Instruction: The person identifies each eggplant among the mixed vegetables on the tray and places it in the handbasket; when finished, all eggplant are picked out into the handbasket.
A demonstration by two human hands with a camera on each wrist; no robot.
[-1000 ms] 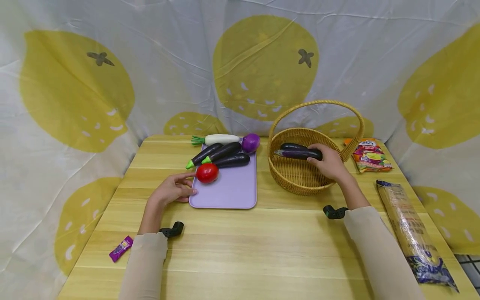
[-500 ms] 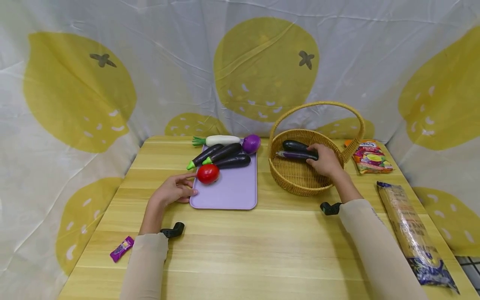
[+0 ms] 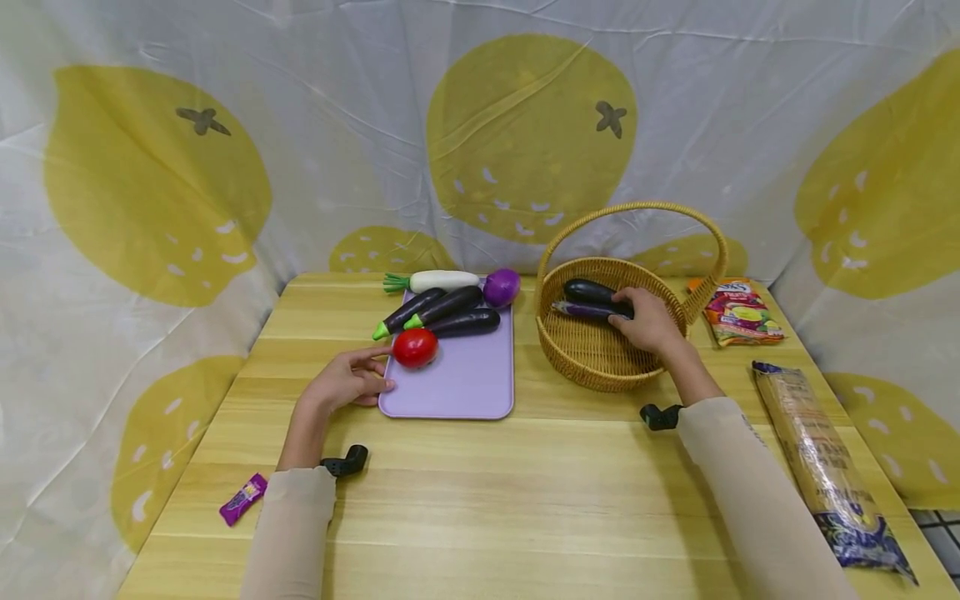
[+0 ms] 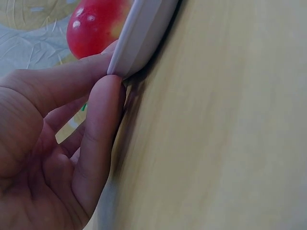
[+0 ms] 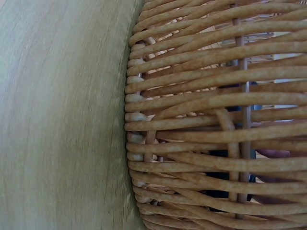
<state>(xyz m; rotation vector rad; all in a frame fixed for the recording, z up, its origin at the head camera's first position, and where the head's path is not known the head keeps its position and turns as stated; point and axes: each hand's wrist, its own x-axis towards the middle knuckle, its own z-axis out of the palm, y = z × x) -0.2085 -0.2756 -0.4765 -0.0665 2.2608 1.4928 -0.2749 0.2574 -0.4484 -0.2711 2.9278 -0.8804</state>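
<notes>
**Both our hands pinching**

Our right hand (image 3: 651,321) pinches the purple eggplant (image 3: 588,310) inside the basket (image 3: 600,381), a black eggplant (image 3: 587,291) at its fingertips. Our left hand (image 3: 345,380) pinches the rim of the tray (image 3: 476,375), the tomato (image 3: 416,348) by its index fingertip.

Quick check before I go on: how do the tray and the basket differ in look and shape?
Surface: the tray is smooth and pale purple, while the basket is woven and yellow-brown.
Shape: the tray is flat with rounded corners and a low rim; the basket is rounded with raised walls.
Handle: the basket has a tall arched one; the tray shows none.
Shared: both sit on the wooden table and bear dark eggplants.
</notes>
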